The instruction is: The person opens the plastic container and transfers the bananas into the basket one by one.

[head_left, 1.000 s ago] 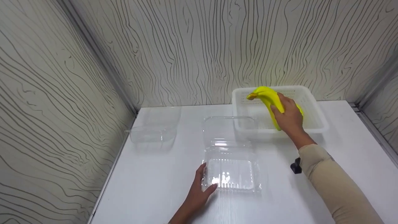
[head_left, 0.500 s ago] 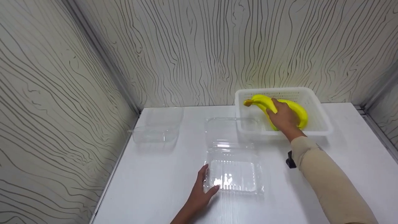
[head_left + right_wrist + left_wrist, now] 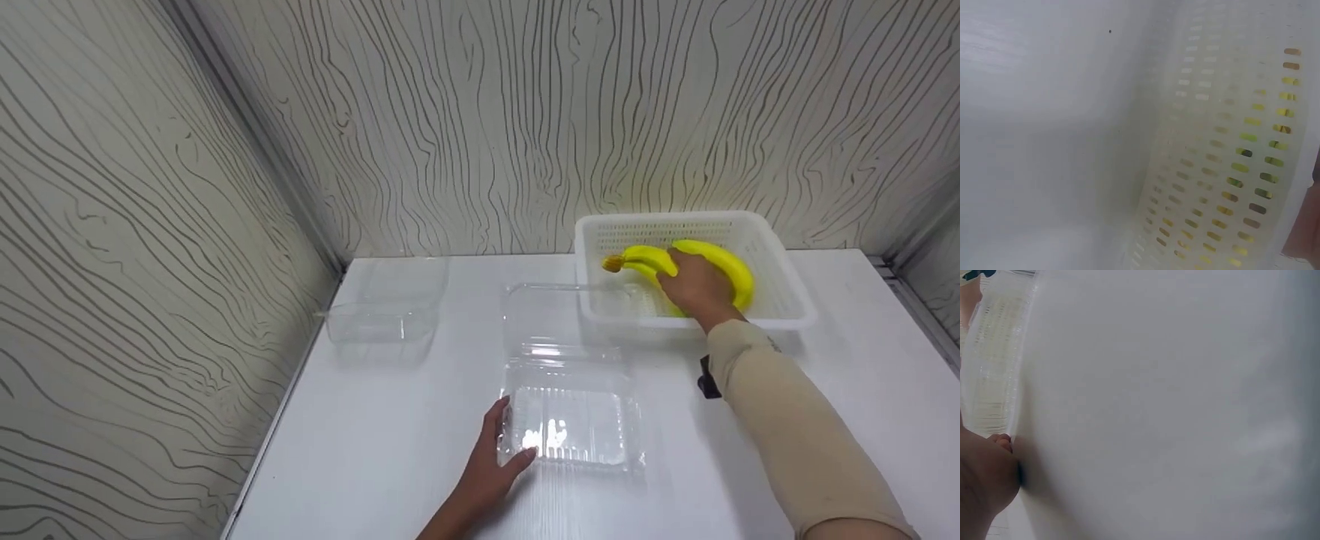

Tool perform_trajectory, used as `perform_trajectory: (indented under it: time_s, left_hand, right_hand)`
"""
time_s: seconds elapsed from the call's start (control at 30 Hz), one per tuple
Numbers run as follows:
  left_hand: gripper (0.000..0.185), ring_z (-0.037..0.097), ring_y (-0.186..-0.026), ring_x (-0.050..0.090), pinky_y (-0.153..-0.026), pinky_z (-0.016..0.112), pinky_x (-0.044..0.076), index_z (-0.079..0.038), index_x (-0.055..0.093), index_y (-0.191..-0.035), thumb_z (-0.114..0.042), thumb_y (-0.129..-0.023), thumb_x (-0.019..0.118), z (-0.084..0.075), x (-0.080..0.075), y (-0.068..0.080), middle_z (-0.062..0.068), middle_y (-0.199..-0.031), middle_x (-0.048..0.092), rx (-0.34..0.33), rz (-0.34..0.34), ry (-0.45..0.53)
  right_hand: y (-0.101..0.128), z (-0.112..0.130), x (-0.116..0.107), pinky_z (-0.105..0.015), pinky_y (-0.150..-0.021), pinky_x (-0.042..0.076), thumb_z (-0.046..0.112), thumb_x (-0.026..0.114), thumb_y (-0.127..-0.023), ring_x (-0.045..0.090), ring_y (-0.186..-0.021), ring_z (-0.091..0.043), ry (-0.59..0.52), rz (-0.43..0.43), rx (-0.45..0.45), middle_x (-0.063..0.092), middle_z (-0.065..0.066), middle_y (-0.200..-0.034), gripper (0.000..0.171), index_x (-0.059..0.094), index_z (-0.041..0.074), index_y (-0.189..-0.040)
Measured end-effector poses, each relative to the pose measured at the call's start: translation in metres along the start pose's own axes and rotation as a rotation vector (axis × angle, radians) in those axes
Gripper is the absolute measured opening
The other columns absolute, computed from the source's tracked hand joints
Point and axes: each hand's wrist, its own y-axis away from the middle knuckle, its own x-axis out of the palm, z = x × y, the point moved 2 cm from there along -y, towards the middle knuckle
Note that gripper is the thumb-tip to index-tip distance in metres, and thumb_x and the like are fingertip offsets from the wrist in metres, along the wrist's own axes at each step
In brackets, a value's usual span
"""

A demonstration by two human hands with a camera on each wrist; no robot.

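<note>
Right hand [image 3: 697, 289] fingers curled round the banana bunch [image 3: 701, 262], low inside the white perforated basket [image 3: 784, 289]. Left hand [image 3: 491, 465] fingers spread, touching the open clear clamshell [image 3: 574, 427] on the counter [image 3: 360, 457]. Looks like the pick step; next move calls for a clean lift over the rim.

At the centre of the head view we see a clear plastic clamshell box [image 3: 571, 420], thin and glossy, its ribbed bottom throwing back bright glints. A second clear container [image 3: 384, 319] at centre left looks like the same shiny transparent plastic. In the upper right we see a white plastic basket [image 3: 780, 300], matt, with slotted walls through which yellow shows in the right wrist view. The bananas [image 3: 709, 262] in it have a smooth, faintly waxy yellow skin. The table [image 3: 375, 450] is white and smooth with a soft sheen. The walls [image 3: 480, 112] carry a matt wood-grain print. The sleeve [image 3: 795, 442] is beige cloth.
</note>
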Motion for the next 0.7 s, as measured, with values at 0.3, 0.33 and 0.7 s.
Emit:
perform_trajectory:
  time_s: [0.3,0.33,0.7]
  left_hand:
    - [0.092,0.051,-0.159,0.034,-0.126,0.073,0.032,-0.026,0.02,-0.17,-0.051,-0.097,0.071,0.001,-0.001,-0.001,0.023,-0.176,0.027,0.024,0.012,0.012]
    - [0.092,0.05,-0.16,0.034,-0.126,0.073,0.032,-0.026,0.02,-0.17,-0.052,-0.097,0.07,0.002,-0.001,-0.001,0.023,-0.176,0.027,0.025,0.011,0.01]
    - [0.091,0.051,-0.158,0.036,-0.124,0.075,0.033,-0.027,0.019,-0.17,-0.051,-0.098,0.069,0.001,0.001,-0.002,0.023,-0.176,0.027,0.0,0.006,-0.005]
  right_hand:
    - [-0.005,-0.009,0.001,-0.074,-0.129,0.023,0.032,0.061,-0.108,0.041,-0.14,-0.046,0.006,0.026,0.004,0.036,-0.025,-0.17,0.07,0.033,0.004,-0.166]
    - [-0.005,-0.008,0.001,-0.074,-0.129,0.022,0.033,0.06,-0.108,0.041,-0.14,-0.046,0.005,0.034,0.007,0.036,-0.025,-0.171,0.071,0.032,0.005,-0.167]
    - [0.007,0.002,-0.008,-0.045,-0.095,0.054,0.034,0.052,-0.11,0.055,-0.12,-0.038,-0.032,0.152,0.071,0.037,-0.024,-0.17,0.071,0.024,0.007,-0.169]
